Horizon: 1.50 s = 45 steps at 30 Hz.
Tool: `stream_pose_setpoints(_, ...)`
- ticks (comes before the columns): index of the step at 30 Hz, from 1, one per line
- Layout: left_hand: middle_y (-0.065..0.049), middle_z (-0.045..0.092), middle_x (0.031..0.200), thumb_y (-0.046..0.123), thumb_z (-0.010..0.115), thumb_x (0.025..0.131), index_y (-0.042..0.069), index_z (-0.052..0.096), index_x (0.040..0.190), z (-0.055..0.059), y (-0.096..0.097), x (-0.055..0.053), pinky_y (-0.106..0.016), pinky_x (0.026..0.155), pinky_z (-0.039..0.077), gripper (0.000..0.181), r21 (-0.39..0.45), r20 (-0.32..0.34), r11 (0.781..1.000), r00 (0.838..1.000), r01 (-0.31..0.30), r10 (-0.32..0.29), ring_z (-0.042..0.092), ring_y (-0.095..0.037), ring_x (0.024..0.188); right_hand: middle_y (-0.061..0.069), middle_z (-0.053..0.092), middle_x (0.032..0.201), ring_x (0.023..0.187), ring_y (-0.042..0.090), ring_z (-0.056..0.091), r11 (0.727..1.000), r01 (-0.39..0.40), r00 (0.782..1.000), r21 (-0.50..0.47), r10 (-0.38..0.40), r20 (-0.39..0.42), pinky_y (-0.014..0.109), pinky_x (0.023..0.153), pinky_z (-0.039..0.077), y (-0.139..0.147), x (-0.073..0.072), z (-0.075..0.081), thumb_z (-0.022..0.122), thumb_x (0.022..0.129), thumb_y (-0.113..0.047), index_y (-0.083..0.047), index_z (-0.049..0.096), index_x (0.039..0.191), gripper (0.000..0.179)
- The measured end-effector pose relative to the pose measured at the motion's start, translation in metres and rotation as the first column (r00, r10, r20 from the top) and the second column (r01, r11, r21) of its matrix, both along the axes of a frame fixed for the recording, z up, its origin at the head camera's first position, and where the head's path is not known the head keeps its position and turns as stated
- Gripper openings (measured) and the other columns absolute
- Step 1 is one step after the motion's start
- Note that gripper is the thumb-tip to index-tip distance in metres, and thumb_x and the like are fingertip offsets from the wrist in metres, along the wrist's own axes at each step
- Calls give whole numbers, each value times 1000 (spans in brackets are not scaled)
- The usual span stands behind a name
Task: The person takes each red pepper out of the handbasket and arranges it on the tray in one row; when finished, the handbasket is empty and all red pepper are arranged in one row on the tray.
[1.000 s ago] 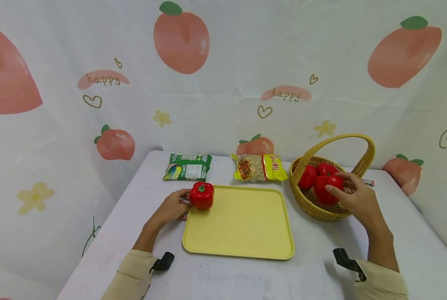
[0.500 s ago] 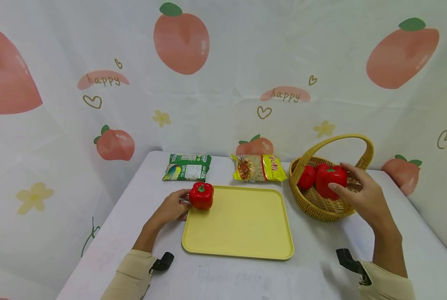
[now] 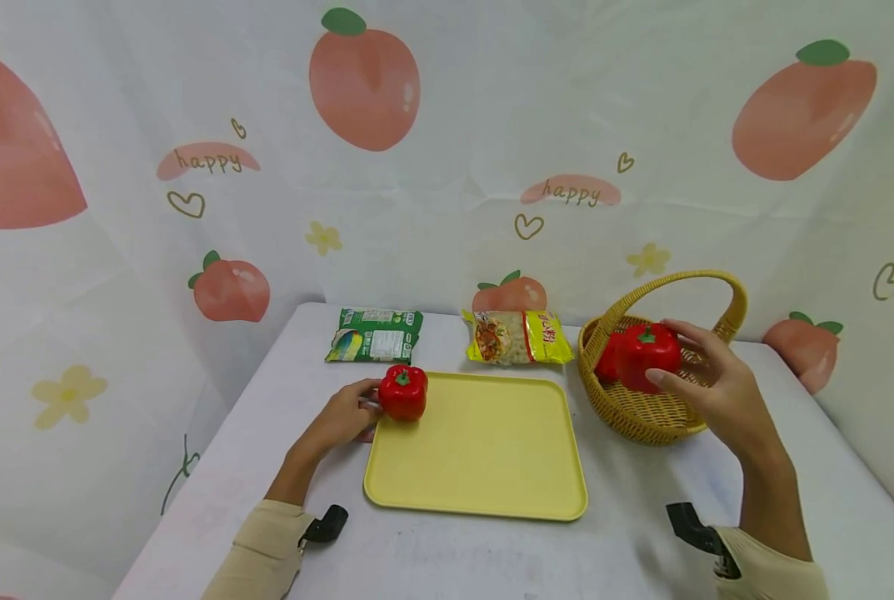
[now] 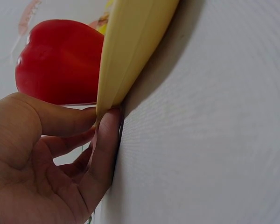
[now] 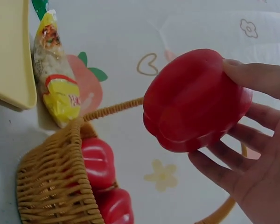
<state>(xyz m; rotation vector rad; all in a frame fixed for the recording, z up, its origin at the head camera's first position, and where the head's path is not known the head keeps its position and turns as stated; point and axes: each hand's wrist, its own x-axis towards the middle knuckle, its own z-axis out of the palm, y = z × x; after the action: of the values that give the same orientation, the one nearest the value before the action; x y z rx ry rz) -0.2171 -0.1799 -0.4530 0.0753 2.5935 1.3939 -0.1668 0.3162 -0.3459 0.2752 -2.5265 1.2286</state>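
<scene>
My left hand (image 3: 345, 415) pinches the left rim of a yellow tray (image 3: 484, 458); in the left wrist view the thumb lies on the tray's upper side and the fingers underneath. A red bell pepper (image 3: 403, 393) sits in the tray's far left corner, close to that hand. My right hand (image 3: 727, 387) grips another red bell pepper (image 5: 196, 102) between thumb and fingers, raised above the wicker basket (image 3: 630, 421). Two more red bell peppers (image 5: 98, 161) lie inside the basket, mostly hidden behind the held one in the head view.
Behind the tray lie a green packet (image 3: 375, 335) and a yellow noodle packet (image 3: 517, 337). The basket's tall arched handle (image 3: 675, 279) rises beyond my right hand. A fruit-printed cloth (image 3: 447, 192) hangs along the back of the white table (image 3: 447, 558).
My right hand has lifted a bell pepper up from the basket, then shifted slightly left with it. The left hand, tray and the pepper on it have stayed in place.
</scene>
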Motion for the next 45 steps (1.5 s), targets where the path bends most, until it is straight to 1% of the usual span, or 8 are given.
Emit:
stream_pose_setpoints(9,-21,64,136,3,63,91,1,52,153,2,-1,3,-30,72,62,62,1,4,1000,1000,4,-4,64,-24,92,20,49,152,108,-2,63,995,-94,995,-41,95,23,14,81,58,-19,-7,-8,76,96,-15,-19,47,161,71)
stream_pose_setpoints(16,-20,64,136,3,63,92,2,53,153,2,0,2,-31,73,63,61,-3,2,1000,1000,0,0,65,-25,95,19,50,152,118,41,65,988,-146,988,-44,149,50,10,87,55,-35,-17,-21,79,95,-15,-17,50,158,69)
stream_pose_setpoints(18,-20,64,136,4,62,92,2,53,152,2,0,2,-31,73,64,61,1,6,1000,1000,2,-2,66,-25,96,19,51,151,120,46,65,986,-161,984,-43,163,67,9,88,53,-40,-20,-25,80,94,-17,-16,50,157,70)
stream_pose_setpoints(23,-20,64,136,3,62,93,3,54,152,2,1,1,-31,73,64,60,7,10,1000,1000,1,-1,66,-25,95,17,54,151,124,43,64,978,-207,973,-31,209,97,12,93,52,-52,-27,-36,81,93,-18,-15,49,158,72)
stream_pose_setpoints(31,-20,64,136,4,63,92,3,53,152,1,1,-1,-31,73,63,61,12,1,1000,1000,5,-5,65,-25,95,18,53,151,134,40,55,957,-286,952,-52,290,97,12,96,52,-71,-37,-51,82,91,-9,-3,46,157,75)
stream_pose_setpoints(34,-20,64,136,4,63,91,2,53,152,1,1,-1,-31,73,63,62,11,0,1000,1000,6,-6,65,-24,94,18,54,148,134,40,55,948,-314,942,-56,319,102,22,99,56,-80,-39,-56,82,91,-9,-2,47,156,74)
stream_pose_setpoints(39,-19,65,131,4,62,91,2,54,151,1,1,-1,-31,72,63,60,21,4,1000,1000,3,-3,65,-25,94,17,55,146,136,38,54,938,-336,928,-82,345,139,51,106,56,-95,-42,-61,80,91,-12,-2,49,154,72)
stream_pose_setpoints(45,-19,65,131,4,62,92,3,55,151,1,1,-1,-31,72,63,59,24,5,1000,1000,1,-2,65,-25,96,17,56,146,135,38,54,924,-366,910,-114,381,165,59,107,54,-115,-48,-64,82,90,-12,-3,50,154,72)
